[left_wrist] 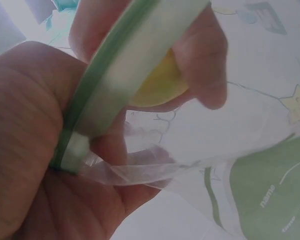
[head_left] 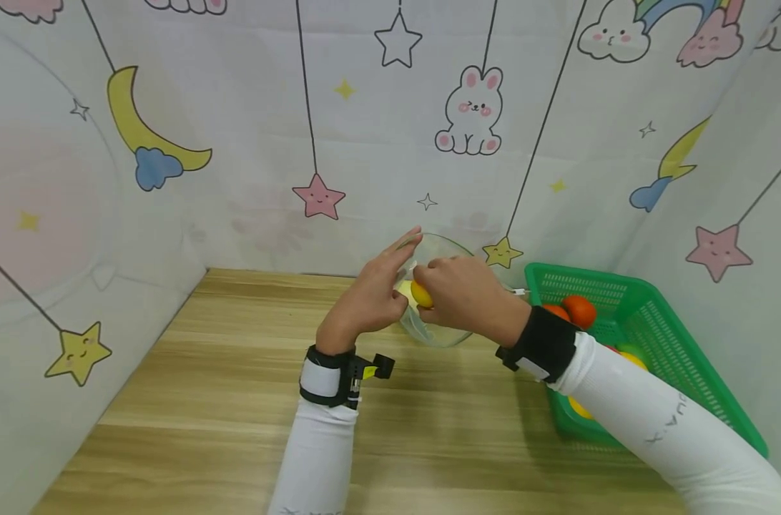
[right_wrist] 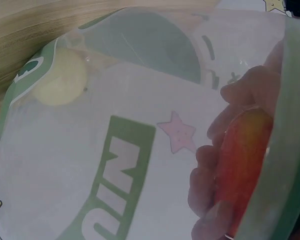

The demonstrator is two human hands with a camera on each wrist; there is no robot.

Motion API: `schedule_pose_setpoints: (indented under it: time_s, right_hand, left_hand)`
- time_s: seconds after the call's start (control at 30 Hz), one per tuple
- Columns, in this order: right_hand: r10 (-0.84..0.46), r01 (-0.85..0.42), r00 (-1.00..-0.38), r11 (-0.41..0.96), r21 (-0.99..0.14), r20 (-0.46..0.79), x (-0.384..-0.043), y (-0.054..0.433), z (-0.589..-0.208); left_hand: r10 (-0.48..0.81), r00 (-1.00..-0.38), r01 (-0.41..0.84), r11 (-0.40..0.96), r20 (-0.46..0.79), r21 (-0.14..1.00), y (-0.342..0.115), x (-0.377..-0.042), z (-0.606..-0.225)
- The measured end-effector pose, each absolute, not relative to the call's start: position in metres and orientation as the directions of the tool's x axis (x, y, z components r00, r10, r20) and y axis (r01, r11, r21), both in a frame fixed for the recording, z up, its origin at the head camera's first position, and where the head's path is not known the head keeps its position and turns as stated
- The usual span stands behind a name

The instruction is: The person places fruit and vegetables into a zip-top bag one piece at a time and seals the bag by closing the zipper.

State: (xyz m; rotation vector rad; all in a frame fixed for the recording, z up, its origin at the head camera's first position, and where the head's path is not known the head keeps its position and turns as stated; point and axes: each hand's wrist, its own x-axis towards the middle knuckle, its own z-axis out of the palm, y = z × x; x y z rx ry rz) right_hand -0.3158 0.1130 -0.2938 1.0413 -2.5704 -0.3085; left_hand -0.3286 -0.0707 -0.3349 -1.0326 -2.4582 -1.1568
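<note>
guiding the red and yellow fruit well down past the zip strip before loosening any finger seems the soundest way to do this step. the right hand holds that fruit with fingers curled round it, just at the mouth of the clear bag; in the right wrist view both show through the film, though how deep they sit i cannot tell. the left hand grips the mouth's edge near one end of the strip, its upper fingers reaching up along the rim in the head view. that grip should stay firm and the mouth spread wide, since thin film like this would likely fold in against the knuckles and drag on the fruit. a pale yellow round thing shows in a far corner of the bag, so letting the fruit slide down the side, not drop, would probably spare both a knock. coming out, the right hand would do best to slip back with narrow fingers, clear of the strip. off to the person's right stands a green basket with red-orange fruits and a yellow thing in it; the right sleeve crosses over it and hides part of its contents. the black wrist strap on that arm is bulky and could catch the rim if the reach went deeper. beneath lies a wooden table, with a printed cloth behind.
</note>
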Motion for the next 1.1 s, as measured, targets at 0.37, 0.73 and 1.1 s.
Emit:
schedule_pose_setpoints:
  time_s: [0.37, 0.73, 1.1]
  right_hand:
    - [-0.697, -0.625, -0.694, 0.708, 0.33, 0.181, -0.318, 0.119, -0.296]
    - [-0.682, -0.607, -0.712, 0.716, 0.344, 0.165, -0.318, 0.124, -0.299]
    - [-0.665, -0.59, -0.729, 0.731, 0.342, 0.163, -0.319, 0.126, -0.297]
  left_hand:
    - [0.493, -0.727, 0.683, 0.448, 0.478, 0.577, -0.07, -0.327, -0.335]
    - [0.5, -0.719, 0.691, 0.438, 0.483, 0.575, -0.069, -0.328, -0.336]
    - [0.497, -0.722, 0.686, 0.423, 0.482, 0.592, -0.068, -0.327, -0.334]
